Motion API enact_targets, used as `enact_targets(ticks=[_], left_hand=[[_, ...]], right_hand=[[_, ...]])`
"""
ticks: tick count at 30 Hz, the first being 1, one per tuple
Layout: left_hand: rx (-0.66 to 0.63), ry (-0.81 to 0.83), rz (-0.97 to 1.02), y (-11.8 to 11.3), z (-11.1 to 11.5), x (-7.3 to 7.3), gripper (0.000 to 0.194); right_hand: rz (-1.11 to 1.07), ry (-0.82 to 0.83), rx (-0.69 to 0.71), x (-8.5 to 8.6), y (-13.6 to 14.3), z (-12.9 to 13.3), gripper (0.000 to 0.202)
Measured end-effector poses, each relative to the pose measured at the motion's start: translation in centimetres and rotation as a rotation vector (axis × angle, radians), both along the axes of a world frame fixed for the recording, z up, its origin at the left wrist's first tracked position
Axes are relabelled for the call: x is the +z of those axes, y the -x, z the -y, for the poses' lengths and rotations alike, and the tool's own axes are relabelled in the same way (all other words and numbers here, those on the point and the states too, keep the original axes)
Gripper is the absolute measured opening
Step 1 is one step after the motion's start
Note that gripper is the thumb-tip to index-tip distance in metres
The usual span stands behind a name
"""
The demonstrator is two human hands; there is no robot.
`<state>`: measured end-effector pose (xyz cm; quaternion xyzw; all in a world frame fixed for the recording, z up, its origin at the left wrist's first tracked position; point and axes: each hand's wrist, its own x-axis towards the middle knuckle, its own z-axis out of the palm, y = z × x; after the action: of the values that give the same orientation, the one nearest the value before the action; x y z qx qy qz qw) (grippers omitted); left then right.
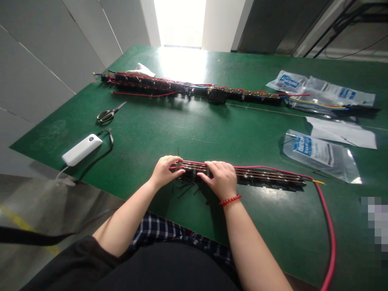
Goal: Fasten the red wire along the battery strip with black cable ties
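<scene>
In front of me on the table lies a long black rail with parallel wires (pixel 269 177) running along its top. My left hand (pixel 166 171) curls around its left end, thumb in front and fingers behind, where a red wire comes in. A little to the right, my right hand (pixel 220 178) grips the same rail from above, with a red bead bracelet on the wrist. Several thin black zip ties (pixel 184 189) stick out and lie below the rail between the hands. A thick red cable (pixel 330 226) bends from the rail's right end toward me.
A longer wired black assembly (pixel 194 91) stretches across the back of the green table (pixel 145 133). Scissors (pixel 107 115) and a white power bank (pixel 82 149) with a black cable are at left. Labelled plastic bags (pixel 321 155) and white paper (pixel 342 131) lie at right.
</scene>
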<state>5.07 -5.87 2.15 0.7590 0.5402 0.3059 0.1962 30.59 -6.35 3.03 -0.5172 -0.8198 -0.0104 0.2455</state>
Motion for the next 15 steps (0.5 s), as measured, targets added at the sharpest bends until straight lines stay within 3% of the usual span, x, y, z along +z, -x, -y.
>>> enact_targets(ticks=[15], left_hand=[[-0.004, 0.005, -0.007, -0.02, -0.02, 0.03, 0.036]], right_hand=[[0.003, 0.013, -0.004, 0.10, 0.06, 0.04, 0.045]])
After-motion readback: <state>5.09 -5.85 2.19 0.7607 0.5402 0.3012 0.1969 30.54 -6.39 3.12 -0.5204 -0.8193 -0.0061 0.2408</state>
